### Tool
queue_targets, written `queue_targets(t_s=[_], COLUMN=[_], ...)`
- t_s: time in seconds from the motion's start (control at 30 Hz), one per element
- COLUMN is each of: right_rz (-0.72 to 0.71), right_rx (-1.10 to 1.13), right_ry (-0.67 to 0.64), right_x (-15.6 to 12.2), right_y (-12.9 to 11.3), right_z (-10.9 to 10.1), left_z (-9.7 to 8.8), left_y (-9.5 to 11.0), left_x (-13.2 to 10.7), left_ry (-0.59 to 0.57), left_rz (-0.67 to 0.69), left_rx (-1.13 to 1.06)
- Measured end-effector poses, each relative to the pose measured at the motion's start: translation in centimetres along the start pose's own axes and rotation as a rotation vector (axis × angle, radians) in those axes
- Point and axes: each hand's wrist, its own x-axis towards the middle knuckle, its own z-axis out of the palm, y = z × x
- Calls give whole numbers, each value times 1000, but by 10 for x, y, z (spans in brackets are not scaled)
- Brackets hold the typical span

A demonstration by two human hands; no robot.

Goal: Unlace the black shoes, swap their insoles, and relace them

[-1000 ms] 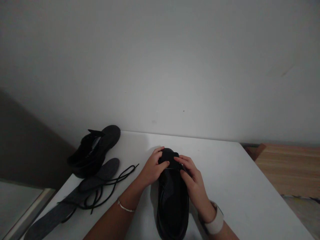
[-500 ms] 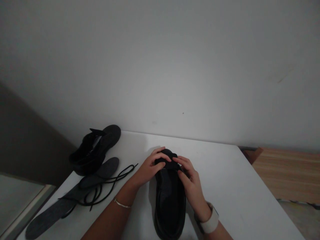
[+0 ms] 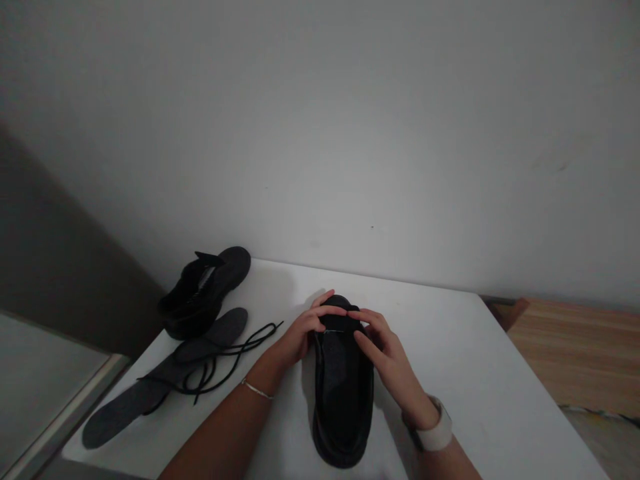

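A black shoe (image 3: pixel 344 400) lies on the white table (image 3: pixel 450 373) in front of me, its heel toward me and its toe pointing away. No lace shows in it. My left hand (image 3: pixel 306 331) is curled over the left side of its upper, fingers reaching across near the tongue (image 3: pixel 335 323). From the right, my right hand (image 3: pixel 383 339) grips the opposite side, thumb and fingers bent at the tongue. The fingertips of both hands nearly meet above it. Part of the toe is hidden under my fingers.
At the table's back left a second black shoe (image 3: pixel 187 303) lies with its tongue lifted. In front of it are grey insoles (image 3: pixel 117 413), overlapped by black shoelaces (image 3: pixel 237 360). A wall (image 3: pixel 350 147) stands behind the table, and a wooden surface (image 3: pixel 580 360) lies to the right.
My left fingers have shifted right across the tongue, closer to my right fingertips. The view has moved slightly, so the items at the left appear further right.
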Motion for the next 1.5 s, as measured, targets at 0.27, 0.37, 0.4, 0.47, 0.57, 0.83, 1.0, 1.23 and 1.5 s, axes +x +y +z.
queue_targets(t_s=[0.27,0.37,0.4,0.47,0.57,0.83,1.0,1.23,1.5], right_rz=[-318,-239,-183,-96,-63,-74,-87,-87,-49], right_rx=[-256,-333,-414,-641,-892,-1091,-1193,-1236,-1225], right_ry=[127,-303,-438,-663,-850,-963,-978,-977,-939], right_x=[-21,-24,-24,-22,-18,-16,-17,-17,-19], right_y=[-53,-72,-75,-78,-78,-89,-90,-92,-94], right_z=[-3,3,7,17,30,41,49,53,55], left_z=[0,0,0,0,2,6,6,3,3], left_y=[2,2,2,1,0,1,3,-2,-4], left_x=[-2,-2,-2,-1,-1,-2,-1,2,1], left_ry=[12,10,11,18,41,98,102,94,91], left_rz=[36,52,58,68,82,90,101,108,119], left_rx=[68,80,82,84,89,94,105,121,108])
